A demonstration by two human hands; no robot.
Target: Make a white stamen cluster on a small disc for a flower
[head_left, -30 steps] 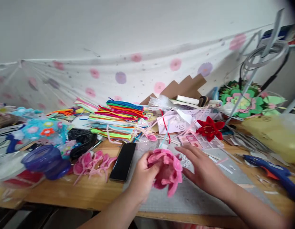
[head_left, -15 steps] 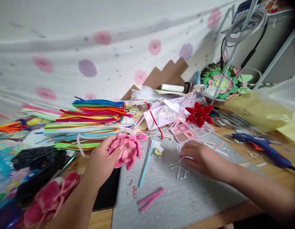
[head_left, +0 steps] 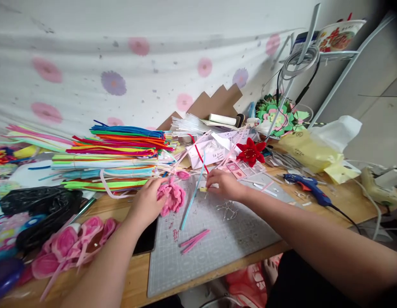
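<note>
My left hand [head_left: 149, 202] is closed around a pink fuzzy pipe-cleaner flower [head_left: 173, 197], held above the left part of the grey cutting mat [head_left: 173, 273]. Over the middle of the mat, my right hand [head_left: 226, 185] has its fingers bent down and together at a small white and yellowish piece [head_left: 202, 189]; what lies between the fingertips is hidden. A light-blue pipe cleaner [head_left: 191, 199] lies between the hands. Short pink pipe-cleaner pieces [head_left: 194, 241] rest nearer the front. White thin stamens [head_left: 228, 210] sit just below my right wrist.
Bundles of coloured pipe cleaners [head_left: 121, 149] are stacked at the back left. A red flower [head_left: 250, 152] stands by a pink palette [head_left: 246, 169]. A blue glue gun [head_left: 309, 188] lies at the right with its cable. Pink petals [head_left: 68, 244] and a black bag [head_left: 41, 205] occupy the left.
My right hand has moved left from beside the white stamens to the small yellowish piece. My left hand still holds the pink flower, now tipped differently. The camera view has shifted.
</note>
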